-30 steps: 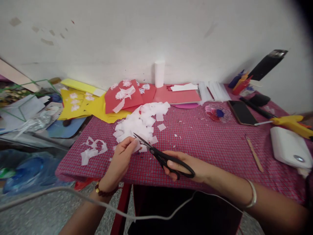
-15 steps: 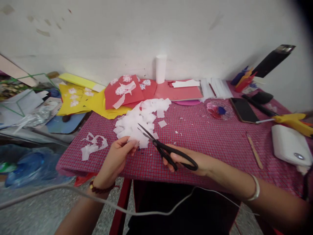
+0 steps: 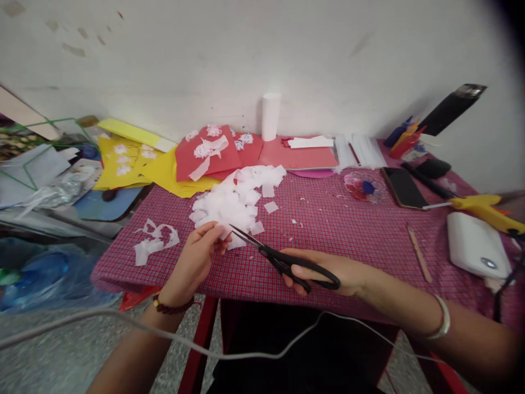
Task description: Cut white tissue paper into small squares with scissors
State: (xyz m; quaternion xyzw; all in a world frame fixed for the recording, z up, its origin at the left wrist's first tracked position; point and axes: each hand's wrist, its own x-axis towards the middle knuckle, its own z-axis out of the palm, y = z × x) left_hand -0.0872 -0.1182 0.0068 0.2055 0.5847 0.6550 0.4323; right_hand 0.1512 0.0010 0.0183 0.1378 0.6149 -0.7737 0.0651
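My left hand (image 3: 200, 254) pinches a small piece of thin white paper (image 3: 223, 231) between thumb and fingers, over the near side of a heap of cut white paper squares (image 3: 229, 202). My right hand (image 3: 315, 271) grips black-handled scissors (image 3: 266, 251) by the loops. Their blades point left, nearly closed, with the tips beside the held paper. Whether the blades touch the paper I cannot tell. A few loose squares (image 3: 271, 207) lie right of the heap. Curled paper offcuts (image 3: 156, 241) are on the cloth to the left.
Red cards (image 3: 209, 150) and yellow cards (image 3: 118, 164) with paper blossoms lie behind. A white roll (image 3: 270, 117) stands by the wall. To the right are a phone (image 3: 404, 187), wooden stick (image 3: 419, 254), white box (image 3: 478, 246) and yellow glue gun (image 3: 484, 207). A white cable (image 3: 229, 357) crosses in front.
The scissors and my right hand have moved slightly right and down, and the blades have come closer together. My left hand has shifted slightly left and up with the paper.
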